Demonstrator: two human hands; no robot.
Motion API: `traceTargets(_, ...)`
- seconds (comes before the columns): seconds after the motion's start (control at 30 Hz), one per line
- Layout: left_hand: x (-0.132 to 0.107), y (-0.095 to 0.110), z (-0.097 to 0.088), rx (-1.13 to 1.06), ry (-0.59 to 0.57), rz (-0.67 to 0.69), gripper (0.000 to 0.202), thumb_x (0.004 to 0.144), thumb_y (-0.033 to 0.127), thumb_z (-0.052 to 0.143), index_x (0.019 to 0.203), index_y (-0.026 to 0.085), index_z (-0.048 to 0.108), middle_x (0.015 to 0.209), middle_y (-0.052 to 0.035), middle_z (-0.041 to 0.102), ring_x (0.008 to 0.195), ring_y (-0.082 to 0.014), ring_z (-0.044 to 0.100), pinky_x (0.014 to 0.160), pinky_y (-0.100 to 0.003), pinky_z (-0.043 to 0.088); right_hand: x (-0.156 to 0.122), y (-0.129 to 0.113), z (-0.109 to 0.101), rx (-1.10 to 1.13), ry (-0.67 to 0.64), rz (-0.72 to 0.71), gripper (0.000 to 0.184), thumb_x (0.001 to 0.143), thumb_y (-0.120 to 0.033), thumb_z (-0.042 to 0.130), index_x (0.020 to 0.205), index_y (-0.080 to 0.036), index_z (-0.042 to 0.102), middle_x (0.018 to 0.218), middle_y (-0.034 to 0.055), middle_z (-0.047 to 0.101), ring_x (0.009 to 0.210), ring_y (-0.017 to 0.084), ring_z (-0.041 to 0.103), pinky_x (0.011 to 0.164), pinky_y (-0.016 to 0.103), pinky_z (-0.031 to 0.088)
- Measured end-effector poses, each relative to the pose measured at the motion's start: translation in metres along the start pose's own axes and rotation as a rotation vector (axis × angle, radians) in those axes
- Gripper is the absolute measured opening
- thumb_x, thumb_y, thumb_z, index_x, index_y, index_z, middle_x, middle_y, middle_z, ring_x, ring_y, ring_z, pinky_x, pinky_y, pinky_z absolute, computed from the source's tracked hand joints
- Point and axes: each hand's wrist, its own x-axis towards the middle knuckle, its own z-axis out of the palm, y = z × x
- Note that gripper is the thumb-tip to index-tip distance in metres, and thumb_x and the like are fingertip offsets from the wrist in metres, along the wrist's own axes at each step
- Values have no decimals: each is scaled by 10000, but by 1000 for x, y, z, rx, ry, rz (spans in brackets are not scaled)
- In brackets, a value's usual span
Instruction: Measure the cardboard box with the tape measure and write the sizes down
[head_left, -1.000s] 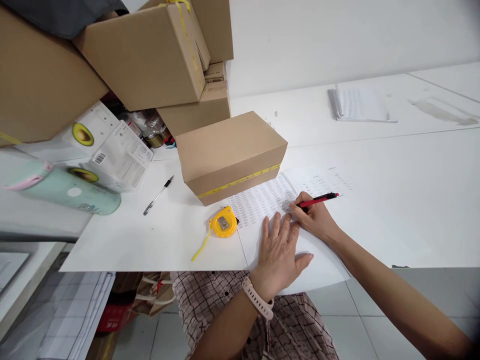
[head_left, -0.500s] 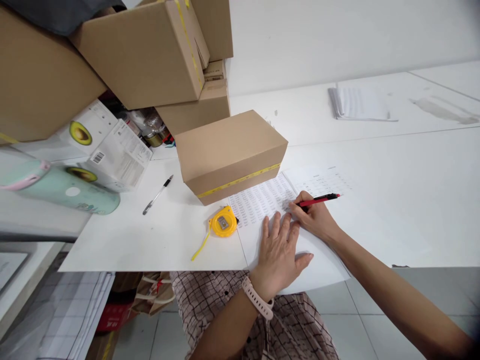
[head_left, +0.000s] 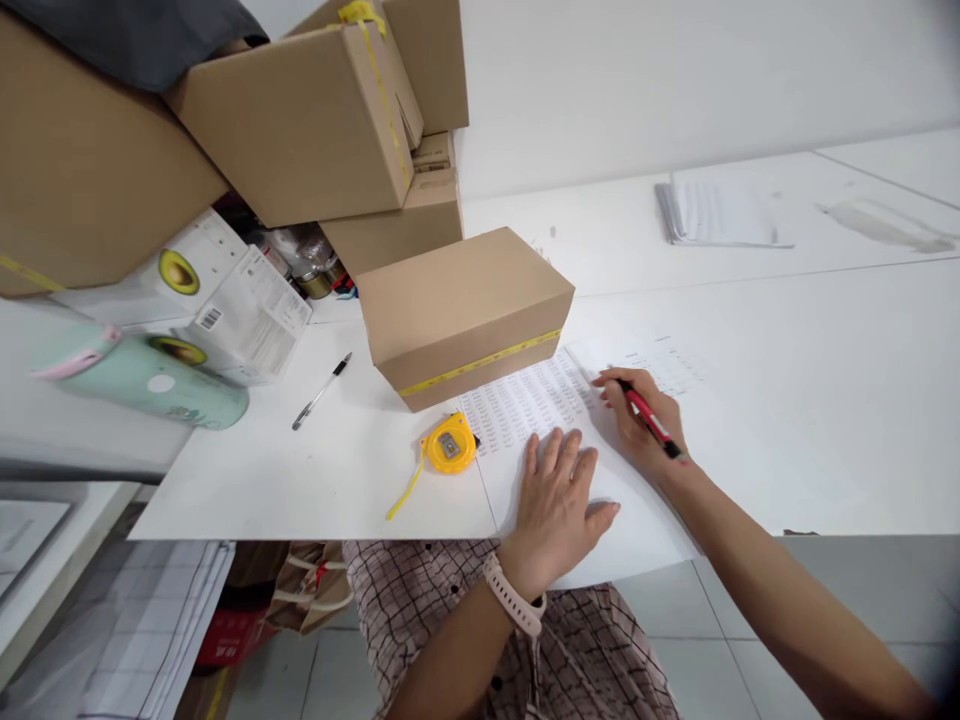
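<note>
My right hand (head_left: 641, 420) grips a red and black pen (head_left: 649, 418), its back end tipped toward my wrist. It rests over the right part of an open notebook (head_left: 525, 405) whose pages carry columns of handwriting. My left hand (head_left: 553, 505) lies flat on the lower part of the page, fingers spread, with a pale band at the wrist. A closed cardboard box (head_left: 469, 310) with yellow tape sits across the top of the notebook. Left of the page is a yellow tape measure (head_left: 450, 444) with a short length of its tape pulled out.
A clear pen with a black cap (head_left: 322, 391) lies on the white table (head_left: 247, 490). At the left are a mint-green bottle (head_left: 172, 385), white boxes with avocado pictures (head_left: 251, 310) and stacked cartons (head_left: 300, 130). A stack of papers (head_left: 720, 212) lies at the back right.
My right hand has shifted slightly right and up the page, and the pen has swung so its back end points down toward my wrist. My left hand stays flat on the page.
</note>
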Motion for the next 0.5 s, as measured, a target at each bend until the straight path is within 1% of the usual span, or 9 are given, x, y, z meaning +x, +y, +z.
traceTargets(0.07,-7,-4,-9,-71,196,11,300,992,308,601,1259,174,623,1375,-136,671,1327,-298,587,1142,-498,490,2,10,-10,-186,82,-91,261,964,-268,486,1170,-259,646,1039,68,721,919,244,666,821,390,516)
traceTargets(0.1,-11,-8,-15,-86,302,7,246,987,243,594,1223,185,633,1317,-124,699,1277,-275,615,1109,-468,516,3,16,-15,-290,97,-120,313,930,-208,483,1185,-256,658,1052,79,720,980,267,651,840,403,506)
traceTargets(0.17,-19,-22,-30,-39,471,-39,227,974,176,593,1195,200,635,1275,-119,708,1248,-273,614,1088,-476,515,5,27,-22,-495,76,-124,395,870,-129,478,1181,-247,691,1075,104,726,1072,314,611,855,433,484)
traceTargets(0.2,-23,-30,-37,10,513,-86,235,965,178,606,1198,202,631,1292,-129,693,1264,-290,596,1096,-506,498,5,32,-23,-579,51,-111,409,859,-108,471,1161,-244,712,1088,117,730,1094,332,597,854,447,473)
traceTargets(0.23,-26,-40,-43,60,521,-147,261,954,198,628,1215,198,623,1330,-148,665,1296,-315,567,1105,-540,478,5,35,-24,-645,24,-98,418,859,-95,461,1142,-242,732,1099,128,733,1102,344,588,850,459,464)
traceTargets(0.27,-28,-51,-48,99,498,-218,316,938,224,652,1248,189,607,1385,-173,624,1339,-343,527,1116,-571,456,5,38,-23,-691,-2,-86,436,859,-82,451,1136,-243,746,1108,135,735,1104,351,585,847,468,455)
traceTargets(0.37,-31,-80,-56,138,346,-416,536,880,275,710,1374,176,527,1517,-224,495,1425,-404,434,1123,-632,415,6,38,-18,-727,-27,-64,538,833,-35,439,1228,-243,740,1142,135,743,1097,347,590,854,481,444)
traceTargets(0.43,-31,-93,-57,118,291,-483,605,854,281,729,1407,199,500,1485,-209,527,1391,-407,473,1107,-645,421,8,31,-16,-691,35,-43,571,830,-30,436,1291,-223,712,1148,143,746,1084,346,600,877,500,448)
traceTargets(0.5,-32,-96,-58,68,313,-515,588,836,283,736,1382,220,528,1371,-174,612,1307,-388,542,1081,-629,448,9,19,-17,-608,128,-36,517,867,-68,438,1288,-200,709,1160,165,737,1092,355,604,912,532,452)
